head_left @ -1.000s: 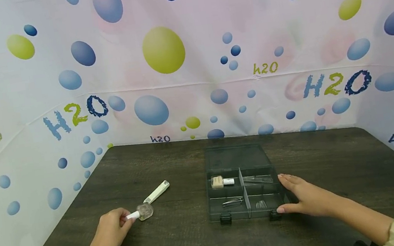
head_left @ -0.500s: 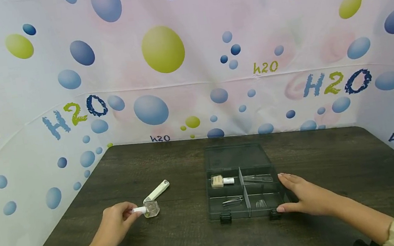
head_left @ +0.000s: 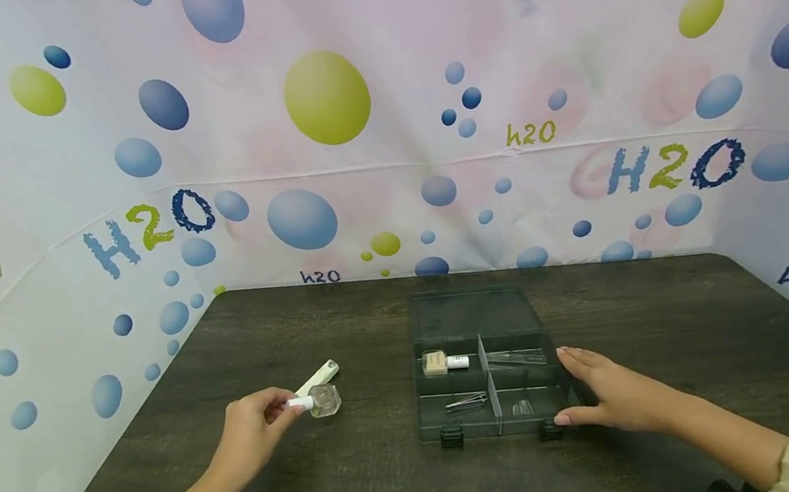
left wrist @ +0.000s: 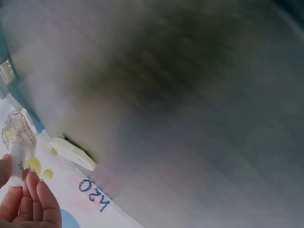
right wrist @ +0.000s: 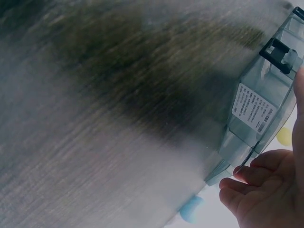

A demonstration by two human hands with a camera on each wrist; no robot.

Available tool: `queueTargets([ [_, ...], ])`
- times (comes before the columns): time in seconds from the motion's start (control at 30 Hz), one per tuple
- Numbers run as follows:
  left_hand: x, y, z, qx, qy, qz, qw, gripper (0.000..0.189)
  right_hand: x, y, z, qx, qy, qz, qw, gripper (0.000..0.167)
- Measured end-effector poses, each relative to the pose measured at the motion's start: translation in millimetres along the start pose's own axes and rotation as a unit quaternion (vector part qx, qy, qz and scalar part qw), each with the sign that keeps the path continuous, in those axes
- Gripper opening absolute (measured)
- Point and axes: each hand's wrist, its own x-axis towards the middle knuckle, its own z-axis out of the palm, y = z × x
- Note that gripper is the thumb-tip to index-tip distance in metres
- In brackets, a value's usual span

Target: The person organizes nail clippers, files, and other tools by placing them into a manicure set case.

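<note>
My left hand [head_left: 258, 433] pinches the white cap of a clear, glittery nail polish bottle [head_left: 324, 400], holding it over the table at the left. Partly behind the bottle lies a slim cream-white tool [head_left: 318, 377] with a small hole at its end; it also shows in the left wrist view. At the centre right stands a dark translucent compartment box [head_left: 457, 422] with its lid laid back. My right hand [head_left: 615, 391] grips the right side of this box, thumb at the front corner and fingers along the side wall.
Inside the box, a beige nail polish bottle [head_left: 435, 363] lies in the back left compartment, and slim metallic pieces [head_left: 516, 358] in the back right. A small metal tool [head_left: 465, 402] is front left, small clear pieces [head_left: 522, 408] front right. A patterned curtain [head_left: 382, 155] borders the dark table [head_left: 382, 483].
My left hand has carried the clear nail polish bottle rightward and a little away from me, toward the box, passing in front of the cream-white tool. The right hand and the box stay put.
</note>
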Motion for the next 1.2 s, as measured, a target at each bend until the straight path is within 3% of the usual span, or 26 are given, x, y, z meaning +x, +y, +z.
queueTargets([
  [0.53, 10.1, 19.7, 13.4, -0.043, 0.026, 0.012, 0.9986, 0.013, 0.4, 0.4, 0.1, 0.0, 0.003, -0.002, 1.0, 0.103],
  [1.2, 25.6, 47.7, 36.7, -0.094, -0.003, -0.01, 0.9955, 0.012, -0.4, 0.9, 0.7, 0.0, 0.009, -0.007, 0.9999, 0.102],
])
